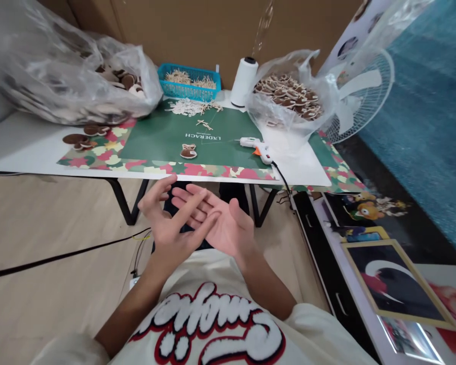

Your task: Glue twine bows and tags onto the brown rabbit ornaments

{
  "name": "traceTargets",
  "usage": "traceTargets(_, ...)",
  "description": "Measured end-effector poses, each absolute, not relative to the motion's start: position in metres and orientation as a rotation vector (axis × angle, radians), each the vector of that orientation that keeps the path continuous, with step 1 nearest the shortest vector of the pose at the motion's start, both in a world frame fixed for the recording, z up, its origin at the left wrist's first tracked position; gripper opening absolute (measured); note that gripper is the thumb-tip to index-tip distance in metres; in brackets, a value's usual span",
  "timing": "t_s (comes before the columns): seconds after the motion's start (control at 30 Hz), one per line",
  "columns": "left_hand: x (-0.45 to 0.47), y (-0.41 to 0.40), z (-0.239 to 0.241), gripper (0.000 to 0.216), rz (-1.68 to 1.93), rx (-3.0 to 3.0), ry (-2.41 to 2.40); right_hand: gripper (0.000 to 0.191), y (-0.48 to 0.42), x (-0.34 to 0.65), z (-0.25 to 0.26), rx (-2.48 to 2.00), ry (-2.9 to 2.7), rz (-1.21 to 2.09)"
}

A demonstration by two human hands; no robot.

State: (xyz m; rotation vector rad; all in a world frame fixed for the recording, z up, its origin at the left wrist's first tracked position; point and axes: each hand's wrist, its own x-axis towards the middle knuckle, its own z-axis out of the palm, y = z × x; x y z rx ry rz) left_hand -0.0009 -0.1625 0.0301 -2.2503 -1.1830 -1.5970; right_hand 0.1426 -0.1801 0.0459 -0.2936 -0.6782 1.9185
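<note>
The brown piece point(188, 151), with its pale bow and small white tag, lies on the green mat point(155, 137) near the front edge of the bench point(23, 147), left of its middle. It is just beyond the fingers of the left hand point(173, 218) and apart from them; both hands are short of the front edge, in front of the person's shirt point(207, 266). The left hand's fingers are spread apart, thumb and forefinger reaching across the right hand point(228, 223), which is turned palm up with its thumb away from its fingers. Neither hand can be seen gripping anything

Right of the piece, the glue gun point(256, 148) rests on its side, nozzle pointing left, its cord point(283, 177) running over the front edge. Behind the piece are a few loose bows point(205, 124) and, farther back, a heap of white tags point(186, 107). Toward the far edge stand the blue basket point(186, 94) and the spool point(244, 83). A filled bag point(148, 88) takes up the far left corner, with loose brown parts point(76, 139) before it; a bag of bowed pieces point(258, 114) sits toward the far right corner, beside the fan point(344, 94)
</note>
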Motion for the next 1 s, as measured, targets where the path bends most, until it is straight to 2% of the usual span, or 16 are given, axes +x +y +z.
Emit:
traceTargets(0.2, 0.002, -0.171, 0.038, 0.042, -1.604, -2.245, -1.088, 0.093, -0.185, 0.138, 0.051, -0.361, -0.763, 1.909)
traceTargets(0.33, 0.005, -0.179, 0.031, 0.029, -1.700, -2.249, -0.968, 0.106, -0.182, 0.135, 0.041, -0.421, -1.022, 1.821)
traceTargets(0.43, 0.004, -0.182, 0.025, 0.017, -1.888, -2.244, -1.002, 0.097, -0.181, 0.132, 0.033, -0.434, -1.196, 1.668)
traceTargets(0.5, 0.000, -0.181, 0.023, 0.017, -2.007, -2.174, -1.055, 0.092, -0.183, 0.132, 0.031, -0.488, -1.253, 1.539)
traceTargets(0.67, -0.008, -0.173, 0.028, 0.020, -2.136, -2.073, -1.219, 0.100, -0.192, 0.136, 0.039, -0.674, -1.397, 1.347)
traceTargets(0.9, -0.011, -0.171, 0.027, 0.016, -2.381, -2.175, -1.346, 0.091, -0.202, 0.141, 0.046, -0.796, -1.530, 1.089)
traceTargets(1.0, -0.019, -0.170, 0.024, 0.019, -2.514, -2.410, -1.308, 0.091, -0.203, 0.142, 0.048, -0.876, -1.633, 0.925)
